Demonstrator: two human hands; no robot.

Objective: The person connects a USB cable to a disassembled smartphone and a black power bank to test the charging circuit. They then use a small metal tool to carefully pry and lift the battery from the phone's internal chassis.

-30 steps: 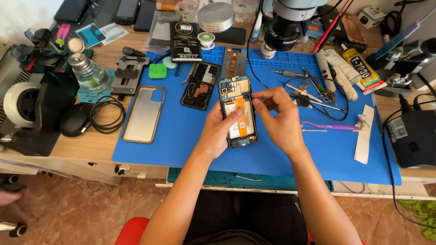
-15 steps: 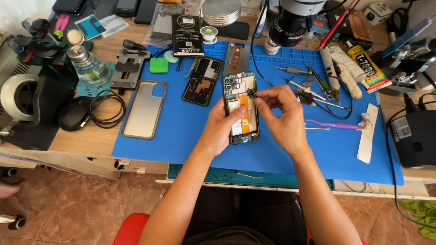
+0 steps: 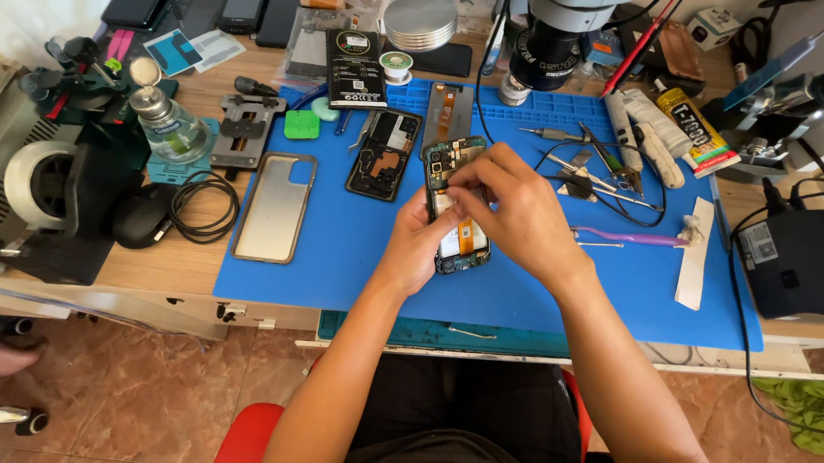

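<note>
Fingers of the right hand [image 3: 517,209] have slid down onto the opened phone [image 3: 456,206], pinching at its middle, while the left hand [image 3: 421,246] keeps its grip closed round the near edge.

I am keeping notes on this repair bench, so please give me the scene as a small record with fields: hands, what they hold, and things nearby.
surface: blue rubber work mat on a wooden bench
left hand: grips the opened smartphone with exposed circuit board from the left side
right hand: fingertips pinch at the middle of the phone's inside
left of phone: black phone back frame; clear soft phone case
right of phone: purple-handled thin tool; metal tweezers
far edge: black microscope
</note>
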